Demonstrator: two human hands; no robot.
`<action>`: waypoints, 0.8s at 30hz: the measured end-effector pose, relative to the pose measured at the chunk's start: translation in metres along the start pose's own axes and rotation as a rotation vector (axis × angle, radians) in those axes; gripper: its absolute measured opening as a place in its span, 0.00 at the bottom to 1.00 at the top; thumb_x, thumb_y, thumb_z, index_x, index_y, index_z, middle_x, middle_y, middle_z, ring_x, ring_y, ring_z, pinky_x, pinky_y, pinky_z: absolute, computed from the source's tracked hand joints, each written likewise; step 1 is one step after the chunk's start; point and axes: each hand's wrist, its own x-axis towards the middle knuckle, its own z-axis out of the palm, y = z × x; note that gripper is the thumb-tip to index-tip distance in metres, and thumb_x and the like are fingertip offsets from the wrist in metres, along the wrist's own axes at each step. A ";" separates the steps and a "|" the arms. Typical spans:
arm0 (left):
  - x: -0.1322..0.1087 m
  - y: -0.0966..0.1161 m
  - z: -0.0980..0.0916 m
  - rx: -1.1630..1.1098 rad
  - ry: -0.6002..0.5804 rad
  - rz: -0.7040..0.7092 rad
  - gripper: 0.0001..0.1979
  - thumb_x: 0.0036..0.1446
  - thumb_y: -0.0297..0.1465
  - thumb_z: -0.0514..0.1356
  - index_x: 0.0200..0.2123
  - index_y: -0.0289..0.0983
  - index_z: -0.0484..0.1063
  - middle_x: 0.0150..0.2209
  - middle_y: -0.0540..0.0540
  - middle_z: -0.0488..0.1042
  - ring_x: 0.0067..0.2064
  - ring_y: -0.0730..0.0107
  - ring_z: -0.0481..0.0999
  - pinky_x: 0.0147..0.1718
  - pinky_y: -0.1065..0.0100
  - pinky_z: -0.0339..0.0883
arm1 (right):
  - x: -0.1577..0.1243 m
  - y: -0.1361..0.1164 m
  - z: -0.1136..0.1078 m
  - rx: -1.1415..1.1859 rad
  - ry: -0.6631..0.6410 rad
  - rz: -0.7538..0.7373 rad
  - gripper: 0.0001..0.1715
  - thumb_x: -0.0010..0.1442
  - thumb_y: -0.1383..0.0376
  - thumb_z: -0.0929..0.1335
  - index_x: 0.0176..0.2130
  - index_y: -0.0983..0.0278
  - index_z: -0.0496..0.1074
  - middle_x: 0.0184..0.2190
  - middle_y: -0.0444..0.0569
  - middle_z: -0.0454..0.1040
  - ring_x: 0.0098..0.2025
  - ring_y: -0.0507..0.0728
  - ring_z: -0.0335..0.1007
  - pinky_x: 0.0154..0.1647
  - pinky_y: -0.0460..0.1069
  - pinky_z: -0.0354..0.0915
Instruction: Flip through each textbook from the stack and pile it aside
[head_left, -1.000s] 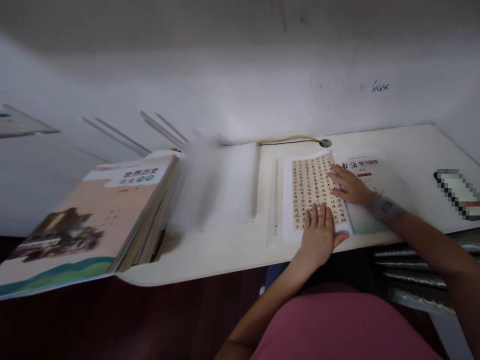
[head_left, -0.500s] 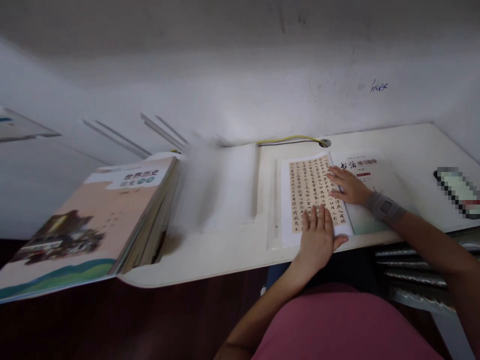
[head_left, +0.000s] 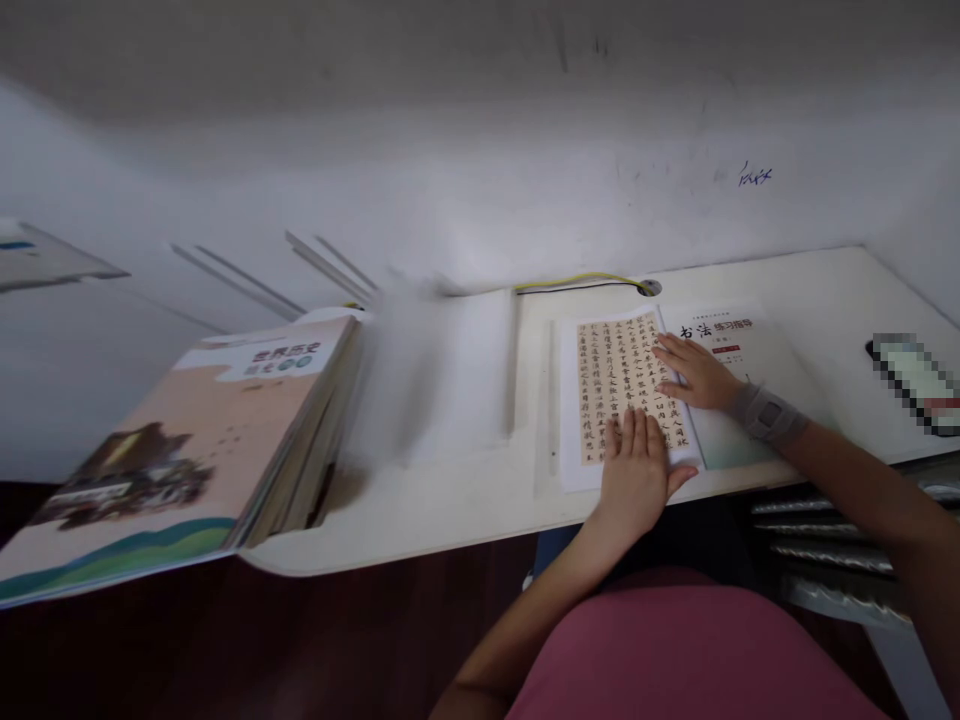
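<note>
Your calligraphy sheet (head_left: 609, 380), a tan block of character columns with a white margin, lies flat on the white worktop (head_left: 465, 500) near its front edge. Your left hand (head_left: 637, 470) rests open on the sheet's near end, palm down and fingers together, pointing away from you. Your right hand (head_left: 694, 372) lies open too, fingers spread across the sheet's right edge and its heel over the calligraphy practice booklet (head_left: 739, 345) just beside it. Neither hand grips anything; both press flat. A grey wristband (head_left: 766, 412) sits on your right wrist. A stack of textbooks (head_left: 225, 430) lies well apart to the left, and a yellow cable (head_left: 577, 280) runs behind the sheet.
</note>
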 end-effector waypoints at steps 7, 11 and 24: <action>0.015 0.015 0.006 -0.031 -0.018 0.059 0.43 0.60 0.55 0.46 0.63 0.22 0.55 0.63 0.26 0.56 0.65 0.42 0.54 0.61 0.47 0.52 | 0.001 -0.002 -0.005 -0.030 -0.014 -0.016 0.39 0.65 0.49 0.57 0.63 0.73 0.57 0.66 0.65 0.52 0.67 0.65 0.47 0.64 0.61 0.50; 0.014 0.019 0.010 -0.063 -0.042 0.070 0.46 0.58 0.56 0.47 0.63 0.21 0.53 0.63 0.22 0.55 0.66 0.39 0.52 0.60 0.43 0.51 | 0.001 -0.002 -0.005 -0.022 -0.013 -0.025 0.38 0.64 0.49 0.57 0.63 0.71 0.56 0.66 0.64 0.52 0.67 0.65 0.47 0.63 0.62 0.51; 0.009 0.017 0.011 -0.030 -0.027 0.074 0.43 0.56 0.55 0.52 0.65 0.31 0.53 0.63 0.22 0.55 0.65 0.36 0.53 0.58 0.42 0.52 | 0.000 -0.004 -0.003 -0.087 -0.036 -0.041 0.40 0.65 0.47 0.55 0.64 0.74 0.55 0.66 0.65 0.51 0.67 0.67 0.46 0.63 0.63 0.50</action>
